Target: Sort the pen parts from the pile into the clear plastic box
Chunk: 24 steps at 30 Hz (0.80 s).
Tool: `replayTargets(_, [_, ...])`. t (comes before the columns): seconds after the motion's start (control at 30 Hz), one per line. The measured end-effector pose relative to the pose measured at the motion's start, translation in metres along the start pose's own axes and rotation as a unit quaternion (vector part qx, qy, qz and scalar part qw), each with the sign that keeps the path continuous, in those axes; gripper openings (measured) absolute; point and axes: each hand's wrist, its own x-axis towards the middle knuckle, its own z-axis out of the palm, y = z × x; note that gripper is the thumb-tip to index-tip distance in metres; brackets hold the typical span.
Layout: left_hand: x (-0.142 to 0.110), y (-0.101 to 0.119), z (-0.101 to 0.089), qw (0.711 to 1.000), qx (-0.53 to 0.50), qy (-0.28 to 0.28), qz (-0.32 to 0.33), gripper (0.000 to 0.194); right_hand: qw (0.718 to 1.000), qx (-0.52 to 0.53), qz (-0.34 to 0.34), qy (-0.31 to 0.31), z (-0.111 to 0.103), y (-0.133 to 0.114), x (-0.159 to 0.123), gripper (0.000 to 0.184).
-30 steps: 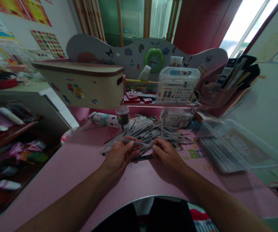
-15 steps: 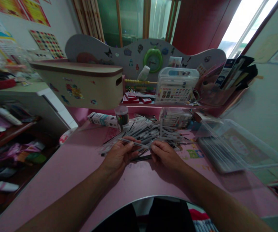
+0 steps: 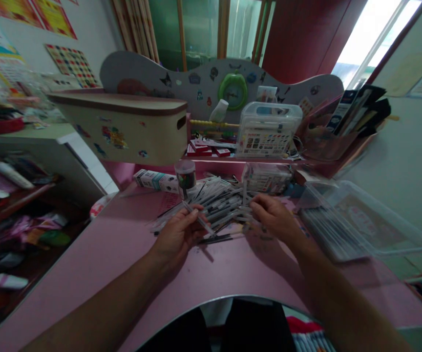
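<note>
Left hand (image 3: 177, 240) has one slim pen (image 3: 198, 219) pinched firmly, tilted down across the fingers! Right hand (image 3: 273, 215) comes in with a narrow grip at the pile's edge, and I can't tell if it's got anything. The heap of pens (image 3: 218, 203), too many to count, sits between the hands on the pink desk (image 3: 97, 244). Two dark pens (image 3: 218, 239) lie loose in front, with one clear plastic tray (image 3: 346, 187) off to the right.

Left hand (image 3: 178, 239) pinching pen (image 3: 197, 218); right hand (image 3: 274, 216) touching pen pile (image 3: 218, 203)
</note>
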Motion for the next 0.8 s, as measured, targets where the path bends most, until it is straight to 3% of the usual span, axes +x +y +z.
replayTargets(0.07, [0.000,0.000,0.000,1.000,0.010,-0.010,-0.007,0.010,0.987,-0.157,-0.018,-0.007,-0.018,0.005,0.004,0.018])
replayTargets(0.17, [-0.001,-0.001,0.002,0.999,0.031,-0.029,-0.008,0.013,0.938,-0.334,-0.002,-0.093,-0.031,0.007,0.003,0.018])
replayTargets(0.23, [-0.002,-0.001,0.003,0.998,0.046,-0.037,-0.012,0.016,0.905,-0.398,0.033,-0.149,-0.031,0.006,-0.001,0.019])
replayTargets(0.33, [-0.005,-0.001,0.005,0.997,0.060,-0.039,-0.020,0.020,0.878,-0.434,0.067,-0.188,-0.025,0.003,-0.005,0.020])
replayTargets(0.57, [-0.009,-0.005,0.008,0.994,0.087,-0.048,-0.034,0.026,0.854,-0.473,0.082,-0.198,-0.014,-0.004,-0.008,0.024])
replayTargets(0.7, [-0.011,-0.008,0.007,0.988,0.114,-0.077,-0.067,0.028,0.856,-0.462,0.086,-0.216,-0.016,-0.007,-0.010,0.021])
replayTargets(0.8, [-0.012,-0.011,0.004,0.976,0.152,-0.117,-0.099,0.029,0.873,-0.434,0.076,-0.212,-0.022,-0.005,-0.009,0.018])
